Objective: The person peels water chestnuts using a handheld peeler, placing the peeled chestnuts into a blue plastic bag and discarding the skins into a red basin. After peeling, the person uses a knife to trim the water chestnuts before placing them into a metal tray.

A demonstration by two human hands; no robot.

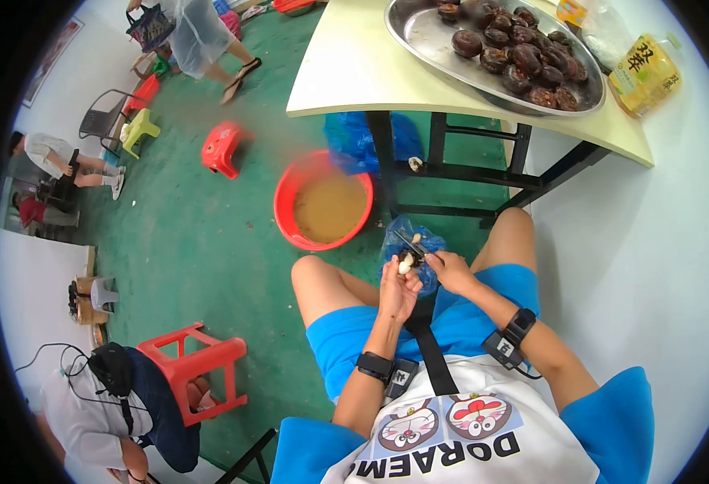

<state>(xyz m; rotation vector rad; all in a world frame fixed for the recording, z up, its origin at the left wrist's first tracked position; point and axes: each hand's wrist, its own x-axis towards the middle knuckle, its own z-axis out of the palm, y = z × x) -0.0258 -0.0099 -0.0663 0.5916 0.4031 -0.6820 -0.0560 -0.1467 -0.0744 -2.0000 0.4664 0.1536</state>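
1. Left hand (397, 289) kept its grip clamped on a small, pale, partly peeled round chestnut (405, 264), held over a blue plastic bag (425, 270), apparently to catch peelings.
2. Right hand (451, 270) gripped a small dark-handled knife (411, 242), blade touching the chestnut.
3. Unpeeled dark nuts lay on an oval steel tray (427, 44) on the desk (346, 64).

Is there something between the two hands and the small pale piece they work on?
Nothing visible. The left hand holds the pale, partly peeled piece directly, and the right hand brings a small blade right onto it.
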